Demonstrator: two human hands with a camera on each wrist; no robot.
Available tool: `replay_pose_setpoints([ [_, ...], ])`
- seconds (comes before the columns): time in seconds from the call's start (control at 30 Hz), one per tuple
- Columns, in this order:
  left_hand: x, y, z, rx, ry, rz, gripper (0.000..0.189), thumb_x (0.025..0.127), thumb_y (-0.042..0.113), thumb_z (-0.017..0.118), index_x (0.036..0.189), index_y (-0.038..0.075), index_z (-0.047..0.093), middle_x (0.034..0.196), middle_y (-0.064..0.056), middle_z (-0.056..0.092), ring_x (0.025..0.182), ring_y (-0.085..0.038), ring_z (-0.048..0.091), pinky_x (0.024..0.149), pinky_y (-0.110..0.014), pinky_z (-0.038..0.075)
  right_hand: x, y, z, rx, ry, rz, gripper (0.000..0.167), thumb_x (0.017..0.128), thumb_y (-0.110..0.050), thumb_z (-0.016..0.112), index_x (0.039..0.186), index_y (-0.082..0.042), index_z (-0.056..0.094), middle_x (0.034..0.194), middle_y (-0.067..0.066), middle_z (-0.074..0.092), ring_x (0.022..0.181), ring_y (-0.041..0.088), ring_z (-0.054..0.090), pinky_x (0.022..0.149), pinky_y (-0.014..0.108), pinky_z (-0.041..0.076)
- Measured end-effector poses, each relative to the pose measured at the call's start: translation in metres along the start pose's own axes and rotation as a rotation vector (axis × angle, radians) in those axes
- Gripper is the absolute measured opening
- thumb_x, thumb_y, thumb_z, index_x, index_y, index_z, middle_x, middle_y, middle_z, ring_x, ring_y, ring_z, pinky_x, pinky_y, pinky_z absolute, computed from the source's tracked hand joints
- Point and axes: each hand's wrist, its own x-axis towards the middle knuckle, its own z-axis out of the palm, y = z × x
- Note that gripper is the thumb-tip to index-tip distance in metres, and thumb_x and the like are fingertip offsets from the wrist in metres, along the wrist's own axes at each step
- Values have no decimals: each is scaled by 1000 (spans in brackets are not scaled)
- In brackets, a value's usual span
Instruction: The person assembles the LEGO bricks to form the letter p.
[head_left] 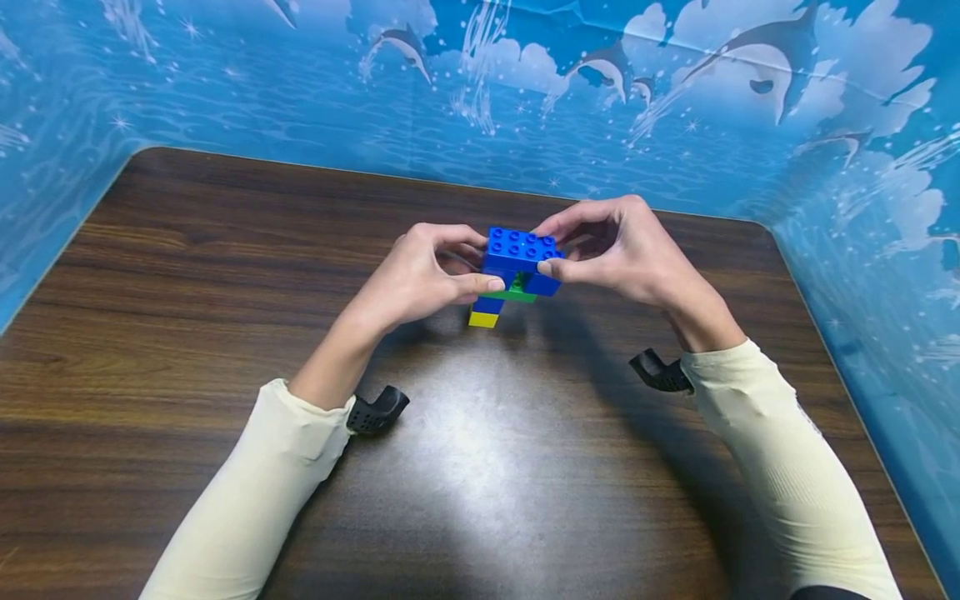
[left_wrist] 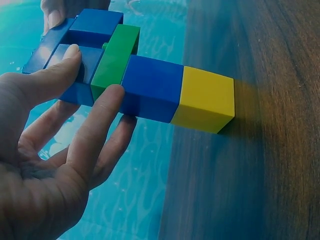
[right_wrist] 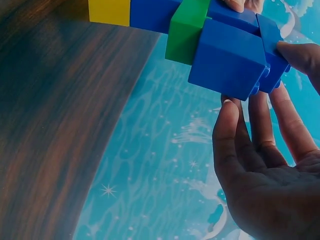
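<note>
A stack of toy building bricks stands upright on the table: a yellow brick [left_wrist: 206, 100] at the bottom, a blue brick [left_wrist: 151, 89] over it, then a flat green brick [left_wrist: 114, 62]. Two blue bricks sit side by side on the green one, a gap between them. Across their tops lies a flat blue brick [head_left: 517, 246], studs up. My left hand [head_left: 416, 275] grips the stack from the left, thumb on the near face of an upper blue brick. With my right hand [head_left: 630, 250] I pinch the right end of the flat top brick between thumb and fingers.
The dark wood-grain table [head_left: 225, 333] has a rounded back edge just beyond the hands. A blue curtain [head_left: 300, 108] printed with dolphins surrounds its back and sides. Black curved pieces [head_left: 378, 410] stick out at both cream sleeves.
</note>
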Motion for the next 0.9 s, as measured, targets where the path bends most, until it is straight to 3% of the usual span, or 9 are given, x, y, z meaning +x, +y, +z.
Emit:
replay_pose_setpoints([
  [0.73, -1, 1, -2, 25, -11, 13, 43, 96, 19, 84, 135, 8, 71, 125, -16, 74, 104, -31, 78, 87, -47, 67, -1, 14, 5, 131, -9, -25, 32, 94, -13, 84, 125, -10, 79, 112, 8, 75, 102, 27, 68, 90, 27, 60],
  [0.9, 0, 2, -2, 34, 11, 21, 46, 95, 21, 85, 138, 9, 71, 124, -16, 75, 104, -30, 78, 86, -46, 67, -1, 14, 3, 134, -7, -12, 32, 95, -14, 83, 127, -10, 78, 114, 8, 75, 105, 27, 68, 93, 27, 59],
])
